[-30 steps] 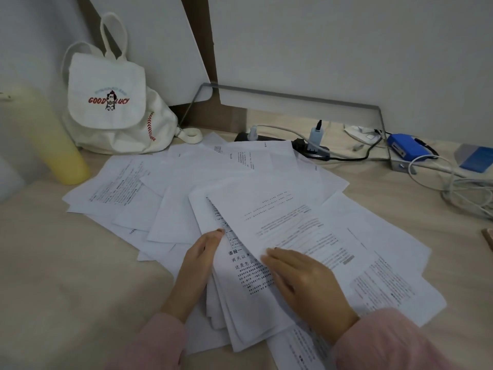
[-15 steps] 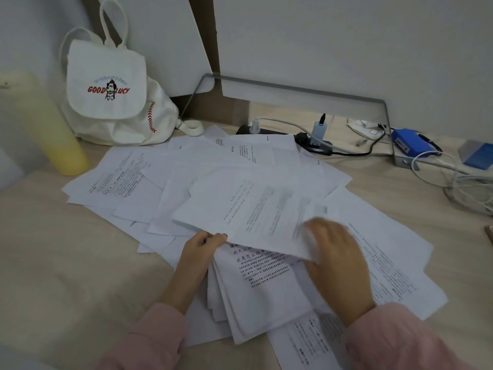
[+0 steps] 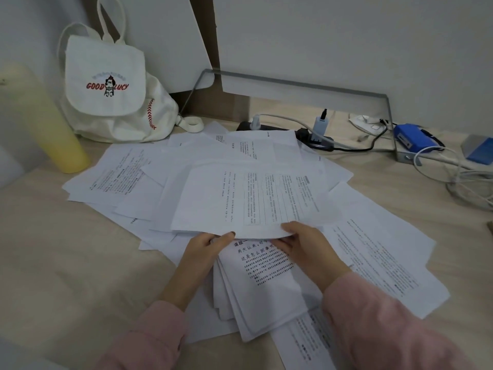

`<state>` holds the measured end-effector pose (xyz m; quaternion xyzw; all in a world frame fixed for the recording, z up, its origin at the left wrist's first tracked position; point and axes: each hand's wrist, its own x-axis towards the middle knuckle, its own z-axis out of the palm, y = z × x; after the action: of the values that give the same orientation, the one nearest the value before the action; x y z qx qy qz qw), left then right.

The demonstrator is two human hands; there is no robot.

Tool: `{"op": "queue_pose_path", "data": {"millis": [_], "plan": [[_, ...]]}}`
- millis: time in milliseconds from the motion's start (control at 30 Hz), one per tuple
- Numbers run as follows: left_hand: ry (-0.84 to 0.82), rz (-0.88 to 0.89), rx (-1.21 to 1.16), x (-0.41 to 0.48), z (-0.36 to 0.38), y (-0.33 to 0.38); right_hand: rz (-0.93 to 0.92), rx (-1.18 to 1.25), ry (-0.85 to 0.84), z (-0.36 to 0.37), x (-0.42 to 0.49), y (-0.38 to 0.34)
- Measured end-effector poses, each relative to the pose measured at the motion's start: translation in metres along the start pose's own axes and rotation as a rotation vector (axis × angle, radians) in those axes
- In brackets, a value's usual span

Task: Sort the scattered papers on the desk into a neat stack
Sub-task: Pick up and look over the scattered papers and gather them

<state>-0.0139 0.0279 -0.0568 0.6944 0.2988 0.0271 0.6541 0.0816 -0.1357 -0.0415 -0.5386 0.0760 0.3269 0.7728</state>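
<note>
Several white printed sheets lie fanned out across the pale wooden desk [image 3: 66, 276]. One printed sheet [image 3: 248, 201] is lifted above the pile, turned sideways, text facing up. My left hand [image 3: 205, 252] pinches its near edge at the left, and my right hand [image 3: 309, 249] pinches the same edge at the right. Under my hands lies a rough small stack of sheets [image 3: 261, 287], its top page showing large printed characters. More loose papers spread to the left [image 3: 112, 180] and to the right [image 3: 384, 263].
A white canvas backpack [image 3: 106, 84] leans at the back left beside a yellow cylinder [image 3: 45, 121]. Behind the papers sit a black power strip [image 3: 306, 134] with plugs, a blue box [image 3: 410, 140], white cables [image 3: 464, 180] and a metal frame [image 3: 293, 85].
My right hand slid off the top sheet, took its edge and swung it sideways. Now both hands hold its near edge, lifted over the pile.
</note>
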Motion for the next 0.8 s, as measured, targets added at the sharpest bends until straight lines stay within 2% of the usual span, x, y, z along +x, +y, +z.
{"op": "queue_pose_path", "data": {"millis": [133, 267, 400, 500, 600, 700, 800], "plan": [[0.010, 0.028, -0.165, -0.004, -0.001, 0.004, -0.007, -0.149, 0.338, -0.017, 0.015, -0.020], [-0.016, 0.015, -0.244, -0.003, -0.002, 0.011, -0.150, -0.742, 0.576, -0.051, 0.022, -0.050], [0.016, 0.000, -0.240, 0.001, 0.000, 0.011, -0.211, -1.076, 0.481, -0.052, 0.023, -0.062], [-0.005, 0.038, -0.211, 0.002, 0.000, 0.006, -0.319, -1.199, 0.370, -0.038, 0.030, -0.058], [-0.017, 0.076, -0.127, 0.005, 0.001, 0.001, -0.430, -1.147, 0.228, -0.022, 0.037, -0.047], [0.003, 0.104, -0.082, 0.005, 0.000, -0.001, -0.417, -1.072, 0.082, -0.010, 0.041, -0.040], [0.013, 0.109, -0.066, 0.005, 0.000, -0.002, -0.454, -1.103, 0.152, -0.024, 0.043, -0.044]]}}
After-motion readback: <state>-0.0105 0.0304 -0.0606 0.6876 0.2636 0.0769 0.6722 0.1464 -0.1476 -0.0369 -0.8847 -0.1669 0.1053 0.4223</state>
